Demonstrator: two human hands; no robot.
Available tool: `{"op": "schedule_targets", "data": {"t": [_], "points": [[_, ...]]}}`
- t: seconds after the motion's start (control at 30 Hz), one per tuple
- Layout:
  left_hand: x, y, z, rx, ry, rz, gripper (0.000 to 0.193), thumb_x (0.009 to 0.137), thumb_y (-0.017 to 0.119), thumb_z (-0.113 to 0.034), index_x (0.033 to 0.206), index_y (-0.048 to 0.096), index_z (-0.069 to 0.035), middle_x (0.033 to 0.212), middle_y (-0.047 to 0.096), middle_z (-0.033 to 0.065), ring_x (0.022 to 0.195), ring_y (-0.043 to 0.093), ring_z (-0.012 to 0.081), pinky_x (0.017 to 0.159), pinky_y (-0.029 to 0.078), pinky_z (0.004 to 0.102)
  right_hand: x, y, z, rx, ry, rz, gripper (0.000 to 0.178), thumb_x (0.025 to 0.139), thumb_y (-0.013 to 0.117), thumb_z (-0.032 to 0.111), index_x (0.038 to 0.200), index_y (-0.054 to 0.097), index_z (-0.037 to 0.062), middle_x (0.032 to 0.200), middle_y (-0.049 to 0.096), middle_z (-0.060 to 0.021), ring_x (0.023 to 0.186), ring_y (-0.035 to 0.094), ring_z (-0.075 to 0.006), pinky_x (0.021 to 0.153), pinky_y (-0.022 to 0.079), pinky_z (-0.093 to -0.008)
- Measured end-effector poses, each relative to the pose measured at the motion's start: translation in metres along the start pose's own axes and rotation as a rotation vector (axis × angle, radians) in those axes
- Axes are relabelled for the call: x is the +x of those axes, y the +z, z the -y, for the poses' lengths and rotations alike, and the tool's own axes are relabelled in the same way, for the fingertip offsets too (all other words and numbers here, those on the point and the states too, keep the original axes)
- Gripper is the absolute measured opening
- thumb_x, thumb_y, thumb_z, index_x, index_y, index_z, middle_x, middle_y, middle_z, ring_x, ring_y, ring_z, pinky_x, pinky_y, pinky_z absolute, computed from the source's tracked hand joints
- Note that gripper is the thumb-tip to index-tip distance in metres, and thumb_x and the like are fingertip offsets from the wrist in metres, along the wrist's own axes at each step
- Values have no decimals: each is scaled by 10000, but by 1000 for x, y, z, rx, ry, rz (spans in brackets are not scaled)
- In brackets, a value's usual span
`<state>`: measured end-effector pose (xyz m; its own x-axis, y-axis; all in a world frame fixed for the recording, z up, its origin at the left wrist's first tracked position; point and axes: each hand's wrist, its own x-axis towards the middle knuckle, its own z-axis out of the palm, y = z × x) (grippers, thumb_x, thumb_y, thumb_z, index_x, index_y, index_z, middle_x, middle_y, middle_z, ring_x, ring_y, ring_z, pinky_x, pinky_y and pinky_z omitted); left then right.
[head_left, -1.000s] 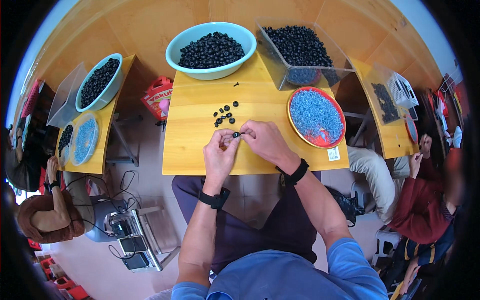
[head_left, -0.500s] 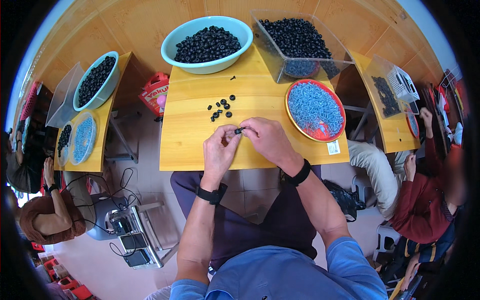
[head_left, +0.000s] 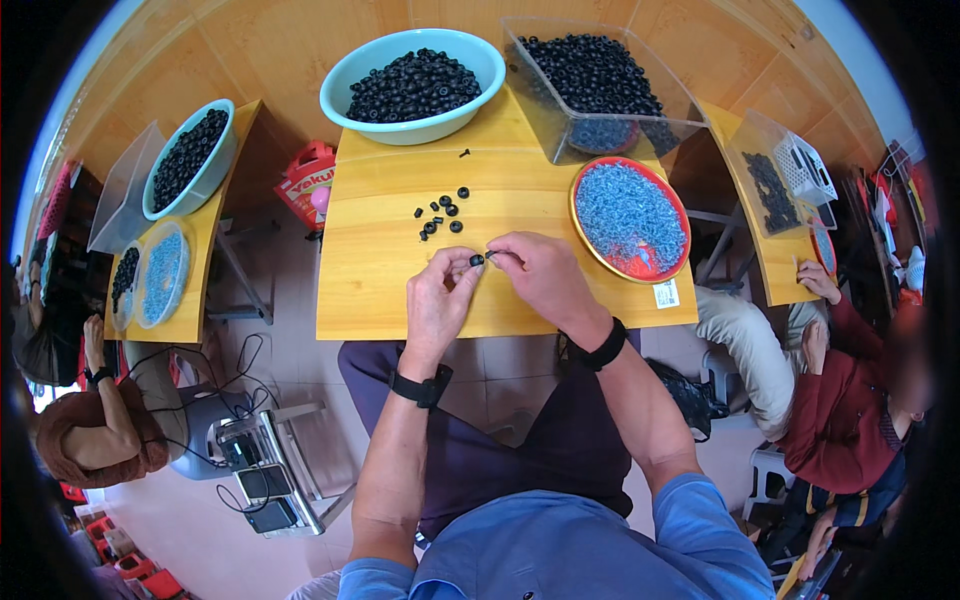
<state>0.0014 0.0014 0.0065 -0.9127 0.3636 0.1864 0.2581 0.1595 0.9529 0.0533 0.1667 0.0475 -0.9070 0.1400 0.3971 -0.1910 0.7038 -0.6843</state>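
My left hand [head_left: 440, 292] pinches a small black ring-shaped part [head_left: 476, 260] between thumb and fingers, just over the table's near half. Close against it, my right hand [head_left: 543, 275] is closed in a pinch on a tiny thin piece [head_left: 490, 254], too small to name. The fingertips of both hands almost meet. Ahead of them lies a loose group of several black parts [head_left: 452, 210], some round, some smaller. Right of my right hand sits a red round tray [head_left: 648, 262] with a yellow rim, filled with small bluish pieces.
At the table's back stand a light-blue basin [head_left: 335, 75] and a clear plastic bin [head_left: 690, 125], both full of black round parts. A small black piece [head_left: 464, 153] lies alone. Side tables hold similar containers; a person in a maroon sleeve [head_left: 840, 430] sits right, another person [head_left: 110, 430] left.
My right fingertips have drawn slightly right, away from the black part, so a small gap shows between the hands. The left hand keeps its hold.
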Motion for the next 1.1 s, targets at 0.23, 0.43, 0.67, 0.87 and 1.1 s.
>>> {"op": "schedule_targets", "data": {"t": [0.23, 0.43, 0.67, 0.87, 1.1], "points": [[-1, -1, -1, 21, -16, 14, 183, 922, 727, -36, 1078, 666, 37, 934, 764, 90, 840, 690, 90, 760, 551, 246, -1, 5, 1, -67, -69, 19, 114, 876, 699, 81, 970, 713, 16, 885, 715, -157, 799, 701, -338, 707, 560, -389], [-1, 1, 2, 14, 46, -7, 180, 918, 736, -68, 1068, 667, 3, 887, 759, 109, 684, 635, 113, 651, 520, 262, -1, 6, 2, -54, -80, 41, 106, 884, 684, 73, 966, 713, 13, 879, 712, -164, 798, 702, -338, 699, 564, -392], [-1, -1, 1, -30, 59, 61, 157, 946, 702, -70, 1047, 614, 13, 791, 720, 112, 656, 620, 126, 631, 504, 278, -2, 4, 0, -63, -73, 63, 116, 894, 668, 77, 968, 732, 16, 869, 718, -170, 790, 708, -335, 686, 561, -393], [0, -4, 0, -8, 49, 137, 138, 962, 691, -84, 1022, 609, 10, 723, 673, 92, 620, 573, 113, 593, 468, 277, -2, 4, 0, -108, -56, 68, 123, 904, 650, 99, 956, 734, 28, 834, 715, -176, 752, 701, -351, 658, 553, -409], [1, -4, 4, -93, -17, 139, 129, 971, 671, -81, 994, 601, 24, 796, 734, 101, 714, 672, 112, 660, 514, 272, 3, 7, -1, -85, -26, 159, 137, 916, 629, 104, 965, 727, 22, 825, 700, -202, 748, 689, -381, 667, 551, -436]]}}
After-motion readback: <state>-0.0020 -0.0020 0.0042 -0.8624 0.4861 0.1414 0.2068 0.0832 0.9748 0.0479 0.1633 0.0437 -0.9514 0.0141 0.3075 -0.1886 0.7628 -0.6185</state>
